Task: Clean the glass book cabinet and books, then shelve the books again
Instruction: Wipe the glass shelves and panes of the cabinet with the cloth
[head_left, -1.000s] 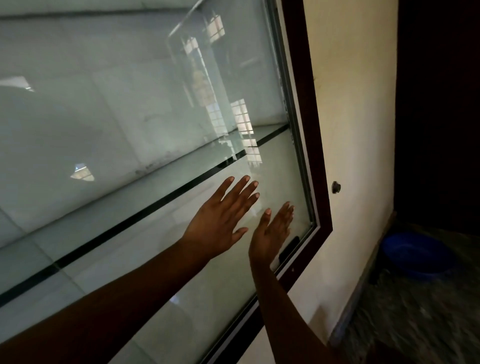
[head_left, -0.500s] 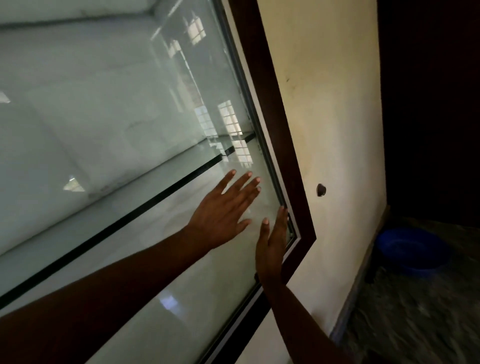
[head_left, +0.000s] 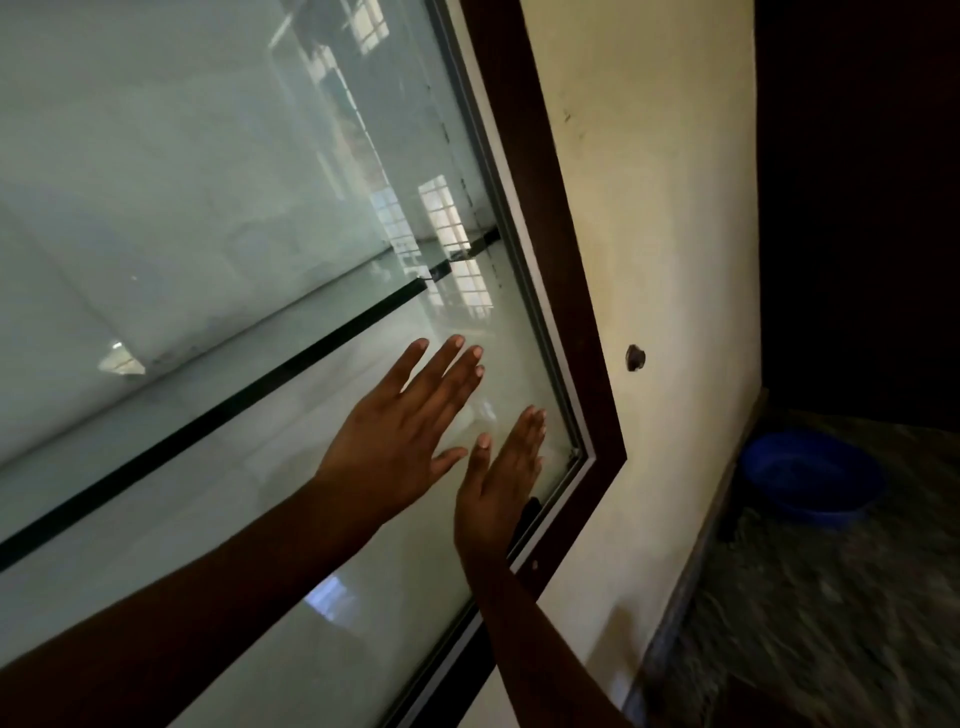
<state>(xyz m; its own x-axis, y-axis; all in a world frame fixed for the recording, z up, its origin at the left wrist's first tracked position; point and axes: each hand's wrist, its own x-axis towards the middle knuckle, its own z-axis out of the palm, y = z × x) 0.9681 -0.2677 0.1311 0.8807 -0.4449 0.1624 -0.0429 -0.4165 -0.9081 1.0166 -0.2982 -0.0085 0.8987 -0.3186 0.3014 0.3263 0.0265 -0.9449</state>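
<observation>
**Glass door under two flat palms**

Glass pane (head_left: 234, 182) of the book cabinet fills the left and centre of the frame. It faces the camera and sits skewed in the picture. Its right edge drops from top centre toward the lower right corner of the dark brown frame (head_left: 545, 208). Inside, a glass shelf (head_left: 234, 400) shows its dark edge climbing from lower left to centre right, which is probably the cabinet's long axis. No books are in view.

The left hand (head_left: 400, 441) and right hand (head_left: 501, 483) lie flat on the pane by that lower right corner. Their fingers are straight, slightly spread on the left and close together on the right, and they hold nothing.

This looks like the door being slid along its track, though I cannot tell which way. The next move calls for even palm pressure kept parallel to the track, and a wipe afterwards for prints.

To the right are a cream wall (head_left: 649, 208) and, at lower right, a blue basin (head_left: 810, 480) on the floor.
</observation>
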